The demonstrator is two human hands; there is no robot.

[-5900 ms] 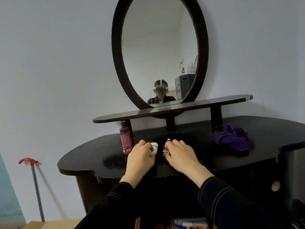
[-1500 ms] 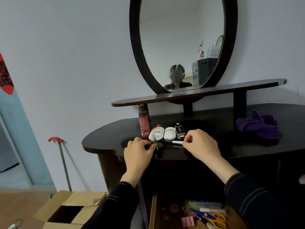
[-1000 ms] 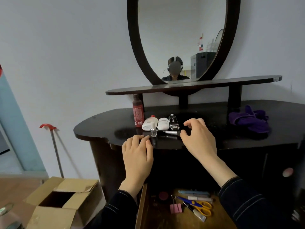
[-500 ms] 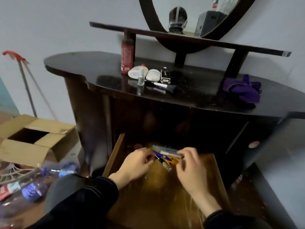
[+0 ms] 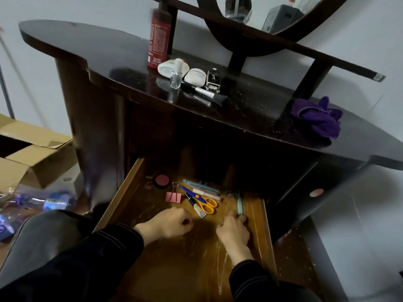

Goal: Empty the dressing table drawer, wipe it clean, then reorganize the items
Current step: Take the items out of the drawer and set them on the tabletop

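Nearest me, both hands are down in the open drawer (image 5: pixel 122 192), over its glossy brown floor. The left hand (image 5: pixel 168 223) has its fingers curled under, and I cannot tell from here whether that grip has anything in it. The right hand (image 5: pixel 234 229) reaches toward the drawer's right wall. Its fingertips (image 5: pixel 242 217) are at the near end of a teal stick (image 5: pixel 239 203) lying along that wall, but I cannot make out whether the grip has closed on it or only touches it.

Just beyond the hands lie the things not yet emptied out. A small tube (image 5: pixel 197 206) touches the yellow-handled scissors (image 5: pixel 204 200), with a pink binder clip (image 5: pixel 173 196) to their left. A round compact (image 5: pixel 162 180) sits further back, and a bundle of pens (image 5: pixel 202 188) lies at the rear.

I judge all of it light. The scissors are stiff and best taken by the handle loops. The tube and pens look smooth and will likely roll, so I would pinch them mid-length. The flat compact will want a fingertip under its rim, and the clip lifts by its wire loop.

Above, on the dark surface (image 5: pixel 87 46), stand a red bottle (image 5: pixel 158 38) and a small glass bottle (image 5: pixel 175 77). Two white cases (image 5: pixel 195 76) and a brush (image 5: pixel 202 91) lie close by. Well to the right sits the purple cloth (image 5: pixel 316 118), soft and easy to bunch for wiping.
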